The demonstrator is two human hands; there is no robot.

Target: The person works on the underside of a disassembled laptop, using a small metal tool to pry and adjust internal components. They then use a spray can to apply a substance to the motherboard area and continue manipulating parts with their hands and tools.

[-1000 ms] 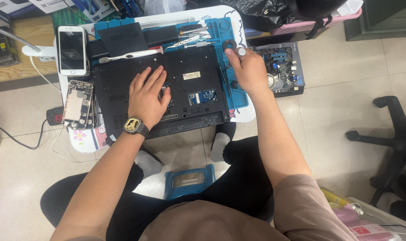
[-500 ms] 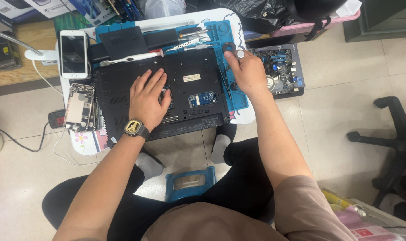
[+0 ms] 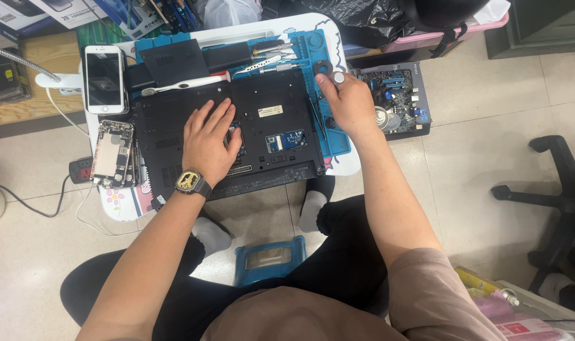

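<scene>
Left hand (image 3: 208, 140) flat, fingers spread, pressing on upturned black laptop (image 3: 237, 136) at centre of small table (image 3: 344, 165). Right hand (image 3: 347, 101) at laptop's right edge, over blue mat (image 3: 332, 129), fingers curled round small silver knob-like part (image 3: 338, 77); grip partly hidden. Bottom cover panel (image 3: 174, 61) off, lying far left; circuit board exposed in bay. Main shell still whole. Screwdrivers (image 3: 272, 53) lie far side; white phone (image 3: 103, 78) left.

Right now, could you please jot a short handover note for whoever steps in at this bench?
Left hand: flat on the upturned black laptop, holding nothing.
Right hand: fingertips on a small silver round part over the blue work mat.
Done: bottom covers are off, and a blue circuit module is exposed.
Left: laptop still open; screwdrivers lie along the mat's far edge. Dismantled phone sits left of the laptop.
</scene>
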